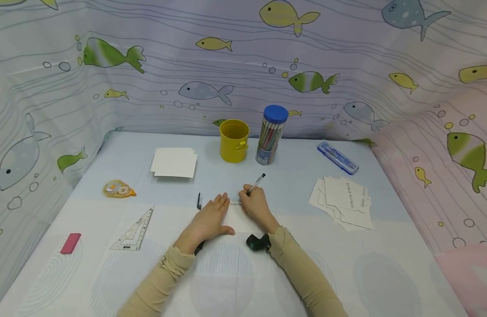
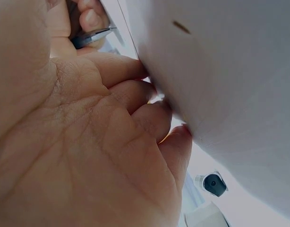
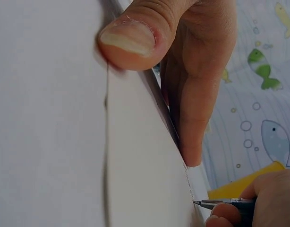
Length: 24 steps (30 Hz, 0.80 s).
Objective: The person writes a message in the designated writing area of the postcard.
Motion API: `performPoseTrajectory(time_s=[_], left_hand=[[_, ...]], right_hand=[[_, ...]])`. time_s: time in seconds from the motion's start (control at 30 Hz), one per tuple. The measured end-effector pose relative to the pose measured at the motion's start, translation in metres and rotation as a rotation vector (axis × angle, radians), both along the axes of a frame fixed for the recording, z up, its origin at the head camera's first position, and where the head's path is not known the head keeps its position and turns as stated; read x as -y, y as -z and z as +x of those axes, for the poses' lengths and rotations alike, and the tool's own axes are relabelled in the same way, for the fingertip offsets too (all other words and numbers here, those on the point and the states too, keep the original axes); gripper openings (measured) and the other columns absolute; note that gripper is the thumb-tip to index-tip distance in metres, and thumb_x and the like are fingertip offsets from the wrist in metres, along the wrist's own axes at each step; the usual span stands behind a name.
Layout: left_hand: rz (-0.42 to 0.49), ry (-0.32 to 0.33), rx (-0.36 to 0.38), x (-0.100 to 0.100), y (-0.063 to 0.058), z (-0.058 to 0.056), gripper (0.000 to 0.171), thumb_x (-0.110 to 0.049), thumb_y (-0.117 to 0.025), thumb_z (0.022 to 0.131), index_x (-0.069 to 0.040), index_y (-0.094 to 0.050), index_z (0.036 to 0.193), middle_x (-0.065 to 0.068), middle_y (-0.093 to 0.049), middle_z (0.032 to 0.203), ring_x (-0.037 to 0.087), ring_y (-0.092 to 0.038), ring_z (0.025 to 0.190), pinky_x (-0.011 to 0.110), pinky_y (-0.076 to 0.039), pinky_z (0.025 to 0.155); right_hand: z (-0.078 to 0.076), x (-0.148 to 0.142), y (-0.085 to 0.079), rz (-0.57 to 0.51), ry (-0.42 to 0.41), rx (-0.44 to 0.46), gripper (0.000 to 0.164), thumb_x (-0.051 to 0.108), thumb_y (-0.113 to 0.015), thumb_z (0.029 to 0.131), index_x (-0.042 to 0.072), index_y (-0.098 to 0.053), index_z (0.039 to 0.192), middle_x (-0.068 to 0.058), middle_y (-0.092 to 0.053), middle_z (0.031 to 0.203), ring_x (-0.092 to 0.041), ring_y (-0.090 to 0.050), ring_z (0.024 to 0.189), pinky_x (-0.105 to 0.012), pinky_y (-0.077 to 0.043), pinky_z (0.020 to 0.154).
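Just below the head view's centre, the left hand [image 1: 208, 222] is laid with fingers extended, and the right hand [image 1: 260, 207] is placed opposite, on a white card [image 1: 244, 222] (lettered near its top edge). A pen [image 1: 256, 183] is gripped by the latter hand; a black cap [image 1: 199, 201] is seen left of centre.

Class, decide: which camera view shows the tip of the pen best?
The right wrist view: the pen tip is close and clear against the white paper, at the writing. The left wrist view also shows it close, but not the writing. In the head view it is tiny beside the right hand.
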State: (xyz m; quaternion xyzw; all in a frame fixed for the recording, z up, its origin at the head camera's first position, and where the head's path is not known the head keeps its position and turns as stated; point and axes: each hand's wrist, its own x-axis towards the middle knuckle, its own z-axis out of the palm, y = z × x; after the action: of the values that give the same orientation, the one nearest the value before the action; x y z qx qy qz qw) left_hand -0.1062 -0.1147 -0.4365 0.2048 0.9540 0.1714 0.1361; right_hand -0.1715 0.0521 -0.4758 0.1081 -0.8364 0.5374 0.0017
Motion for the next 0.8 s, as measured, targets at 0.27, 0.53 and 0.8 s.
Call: performPoseTrajectory(time_s=[0.27, 0.53, 0.8], left_hand=[[-0.010, 0.005, -0.005, -0.0002, 0.0002, -0.0005, 0.096, -0.046, -0.073, 0.081, 0.009, -0.030, 0.147, 0.024, -0.021, 0.158, 0.039, -0.020, 0.148, 0.053, -0.024, 0.119], [-0.004, 0.010, -0.015, 0.0004, -0.0005, 0.0000, 0.096, -0.045, -0.073, 0.081, 0.010, -0.031, 0.146, 0.025, -0.023, 0.158, 0.040, -0.021, 0.147, 0.053, -0.025, 0.118], [0.006, 0.002, -0.006, -0.0002, -0.0018, 0.0007, 0.096, -0.044, -0.074, 0.081, 0.010, -0.030, 0.147, 0.025, -0.022, 0.158, 0.040, -0.021, 0.148, 0.053, -0.024, 0.119]], right_hand=[[-0.0003, -0.0006, 0.0013, -0.029, 0.006, 0.015, 0.036, 0.003, -0.050, 0.087, 0.013, -0.036, 0.055, 0.007, -0.040, 0.038, -0.002, -0.036, 0.031, -0.018, -0.023, 0.035], [-0.0004, 0.0003, 0.0025, -0.021, -0.015, 0.029, 0.037, 0.004, -0.050, 0.087, 0.015, -0.035, 0.055, 0.007, -0.040, 0.039, -0.004, -0.036, 0.033, -0.018, -0.022, 0.035], [-0.0002, -0.0002, 0.0020, -0.034, 0.013, 0.017, 0.036, 0.003, -0.049, 0.085, 0.014, -0.034, 0.055, 0.008, -0.038, 0.039, -0.003, -0.035, 0.033, -0.018, -0.022, 0.035]])
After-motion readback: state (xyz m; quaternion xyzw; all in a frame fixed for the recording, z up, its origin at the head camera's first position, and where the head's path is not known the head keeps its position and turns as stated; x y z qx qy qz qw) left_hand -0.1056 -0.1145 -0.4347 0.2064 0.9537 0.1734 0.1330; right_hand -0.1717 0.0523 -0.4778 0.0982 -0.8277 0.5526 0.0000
